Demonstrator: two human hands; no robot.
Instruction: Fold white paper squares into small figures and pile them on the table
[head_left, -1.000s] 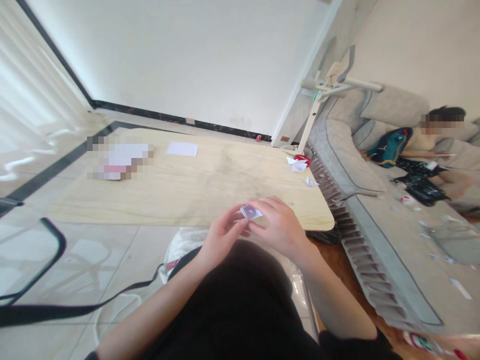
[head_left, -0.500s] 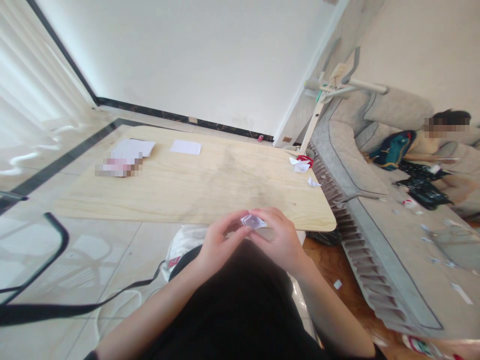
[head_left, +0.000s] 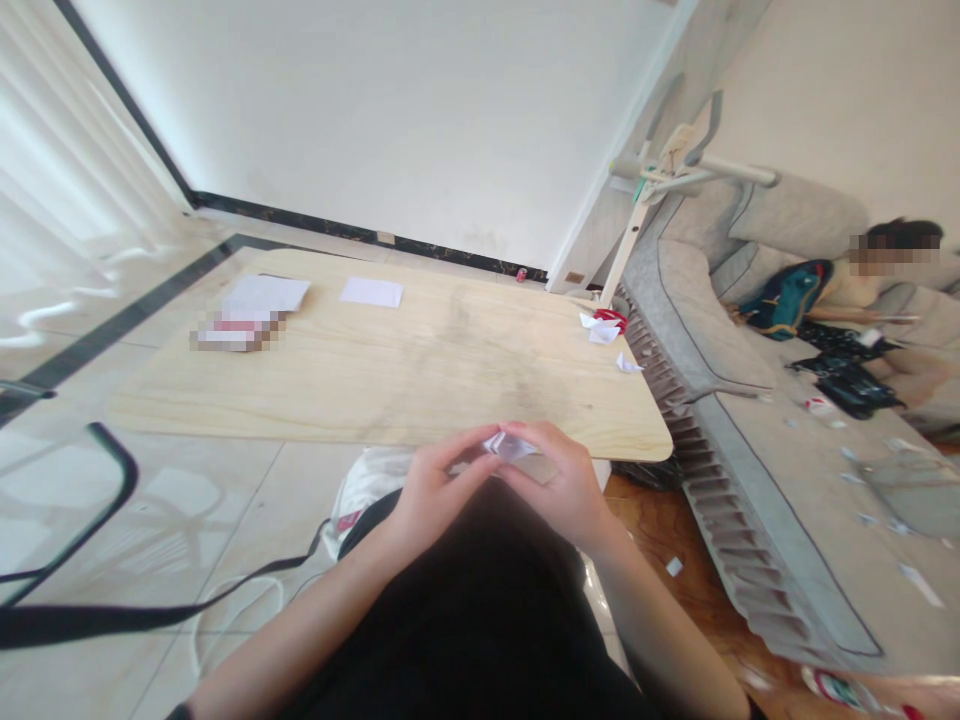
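Note:
A small piece of folded white paper point(head_left: 511, 447) is held between both hands, just over the near edge of the wooden table point(head_left: 337, 380). My left hand point(head_left: 442, 485) pinches its left side between thumb and fingers. From the other side my right hand point(head_left: 559, 480) grips it, with fingertips meeting those of the left. The fingers cover part of the paper's edges. Further off, folded white paper pieces point(head_left: 602, 332) lie at the table's right end, with a smaller one point(head_left: 628, 363) nearer.
A white sheet point(head_left: 371, 292) and a stack of paper point(head_left: 266, 293) lie on the table's left half. A person point(head_left: 855, 290) sits on the grey sofa point(head_left: 780, 450) at right. Behind the table's right end stands exercise equipment point(head_left: 630, 240). A black metal frame point(head_left: 120, 480) is at left.
The folded paper has shifted slightly between my fingers and shows its creases at a different angle. Both hands stay in nearly the same place.

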